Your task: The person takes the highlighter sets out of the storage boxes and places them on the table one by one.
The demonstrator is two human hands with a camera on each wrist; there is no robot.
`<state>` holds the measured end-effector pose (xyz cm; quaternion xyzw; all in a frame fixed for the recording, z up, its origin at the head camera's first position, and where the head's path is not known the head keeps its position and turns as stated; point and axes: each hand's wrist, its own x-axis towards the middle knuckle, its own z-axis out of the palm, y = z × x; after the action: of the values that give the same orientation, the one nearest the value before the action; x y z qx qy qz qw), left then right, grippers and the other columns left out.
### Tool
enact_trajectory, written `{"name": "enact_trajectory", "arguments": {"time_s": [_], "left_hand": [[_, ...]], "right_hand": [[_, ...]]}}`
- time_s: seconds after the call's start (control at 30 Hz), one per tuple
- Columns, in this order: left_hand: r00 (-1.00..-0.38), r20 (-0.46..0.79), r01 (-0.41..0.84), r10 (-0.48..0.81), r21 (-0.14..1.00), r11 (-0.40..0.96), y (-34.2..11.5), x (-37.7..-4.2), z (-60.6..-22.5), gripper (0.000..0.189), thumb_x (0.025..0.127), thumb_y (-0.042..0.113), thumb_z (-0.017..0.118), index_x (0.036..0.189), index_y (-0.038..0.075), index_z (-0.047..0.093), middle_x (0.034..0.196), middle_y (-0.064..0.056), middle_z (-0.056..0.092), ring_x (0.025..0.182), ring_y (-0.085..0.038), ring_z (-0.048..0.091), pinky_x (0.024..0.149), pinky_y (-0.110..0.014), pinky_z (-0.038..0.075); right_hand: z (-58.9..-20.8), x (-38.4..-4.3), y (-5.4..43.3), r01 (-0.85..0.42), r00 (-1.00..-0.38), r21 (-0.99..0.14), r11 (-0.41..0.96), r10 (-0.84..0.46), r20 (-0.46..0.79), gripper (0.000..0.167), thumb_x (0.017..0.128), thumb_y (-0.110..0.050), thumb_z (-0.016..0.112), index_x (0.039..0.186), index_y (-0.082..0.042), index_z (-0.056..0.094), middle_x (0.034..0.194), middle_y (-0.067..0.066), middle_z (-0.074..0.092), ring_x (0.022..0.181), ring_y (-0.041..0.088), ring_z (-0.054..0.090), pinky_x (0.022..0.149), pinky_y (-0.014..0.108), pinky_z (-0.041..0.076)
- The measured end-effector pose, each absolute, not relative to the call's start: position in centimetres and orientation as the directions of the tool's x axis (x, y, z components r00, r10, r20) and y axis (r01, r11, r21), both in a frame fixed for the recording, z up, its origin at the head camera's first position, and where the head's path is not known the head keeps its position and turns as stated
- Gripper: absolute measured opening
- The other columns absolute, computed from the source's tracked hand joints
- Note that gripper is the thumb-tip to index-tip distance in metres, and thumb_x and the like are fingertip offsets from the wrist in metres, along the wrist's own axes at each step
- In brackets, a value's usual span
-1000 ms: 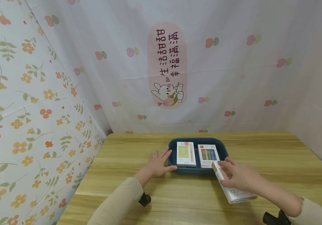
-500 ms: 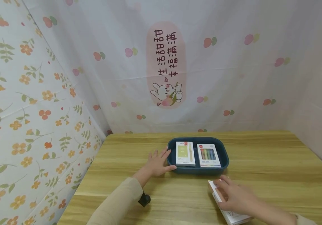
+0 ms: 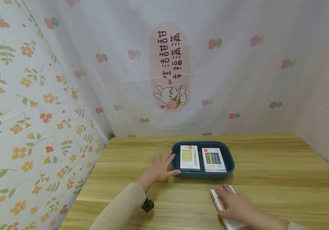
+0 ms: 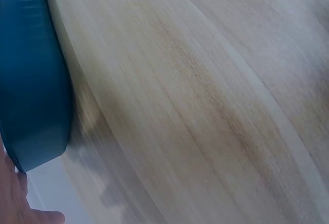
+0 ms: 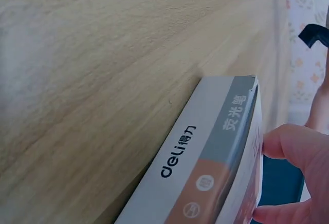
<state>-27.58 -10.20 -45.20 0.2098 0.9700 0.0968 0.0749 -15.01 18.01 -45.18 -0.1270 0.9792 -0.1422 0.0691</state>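
My right hand [image 3: 235,206] grips a white highlighter box [image 5: 205,152] low at the table's near side, its thumb along the box's left side in the head view. Grey and orange bands and "deli" lettering show on the box's edge in the right wrist view. My left hand [image 3: 160,168], fingers spread, rests against the left end of a dark blue divided tray [image 3: 210,175]. A box with a yellow-green panel [image 3: 189,158] lies in the tray's left compartment. In the right compartment lies a box with a window of coloured sticks [image 3: 214,159].
The wood-grain table [image 3: 268,166] reaches back to a white printed curtain [image 3: 227,73]. A floral curtain [image 3: 37,127] hangs on the left. A black wrist-camera piece [image 3: 147,204] sticks out below my left wrist.
My right hand has carried the highlighter box from the tray's front right corner toward the table's near edge and slightly left. The left hand and tray have stayed in place.
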Motion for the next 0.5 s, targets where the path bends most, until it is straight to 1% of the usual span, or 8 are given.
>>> {"name": "enact_trajectory", "arguments": {"time_s": [0.1,0.23,0.3,0.37,0.5], "left_hand": [[-0.900,-0.103,0.394,0.423,0.219,0.893,-10.25,-27.60,-45.12,0.085,0.081,0.074,0.034,0.148,0.025,0.015,0.155,0.004,0.007,0.134,-0.046,0.016,0.103,-0.064,0.011],[-0.900,-0.102,0.397,0.425,0.215,0.892,-10.27,-27.59,-44.98,0.085,0.081,0.074,0.033,0.148,0.025,0.015,0.155,0.003,0.007,0.134,-0.047,0.017,0.103,-0.065,0.012],[-0.899,-0.102,0.397,0.425,0.215,0.892,-10.23,-27.59,-44.94,0.085,0.081,0.074,0.034,0.148,0.025,0.015,0.155,0.003,0.008,0.134,-0.047,0.017,0.103,-0.065,0.012],[-0.899,-0.101,0.398,0.426,0.218,0.891,-10.18,-27.57,-44.94,0.085,0.081,0.073,0.035,0.148,0.024,0.016,0.155,0.002,0.008,0.134,-0.047,0.018,0.103,-0.065,0.012],[-0.898,-0.115,0.395,0.425,0.214,0.893,-10.06,-27.51,-45.03,0.084,0.082,0.072,0.036,0.148,0.024,0.015,0.155,0.003,0.007,0.134,-0.046,0.018,0.103,-0.064,0.012]], "right_hand": [[-45.31,-14.99,17.71,-0.236,-0.960,-0.289,0.928,-0.269,-0.079,0.064,0.062,-0.037,0.075,0.117,-0.010,0.057,0.127,0.023,0.047,0.084,0.038,0.059,0.067,0.052,0.045],[-45.24,-15.21,17.45,-0.231,-0.961,-0.308,0.923,-0.266,-0.077,0.066,0.062,-0.040,0.077,0.116,-0.009,0.057,0.126,0.023,0.047,0.091,0.038,0.059,0.068,0.054,0.046],[-45.13,-15.38,17.40,-0.220,-0.960,-0.326,0.919,-0.264,-0.096,0.069,0.063,-0.042,0.078,0.117,-0.006,0.056,0.126,0.024,0.046,0.098,0.040,0.056,0.070,0.057,0.045],[-44.98,-15.46,17.45,-0.216,-0.957,-0.347,0.913,-0.268,-0.110,0.071,0.063,-0.042,0.079,0.118,-0.004,0.056,0.127,0.027,0.045,0.101,0.043,0.055,0.071,0.058,0.045],[-44.67,-15.30,17.82,-0.207,-0.932,-0.426,0.881,-0.310,-0.188,0.079,0.061,-0.039,0.081,0.124,0.000,0.053,0.136,0.029,0.037,0.107,0.046,0.051,0.080,0.060,0.042]]}}
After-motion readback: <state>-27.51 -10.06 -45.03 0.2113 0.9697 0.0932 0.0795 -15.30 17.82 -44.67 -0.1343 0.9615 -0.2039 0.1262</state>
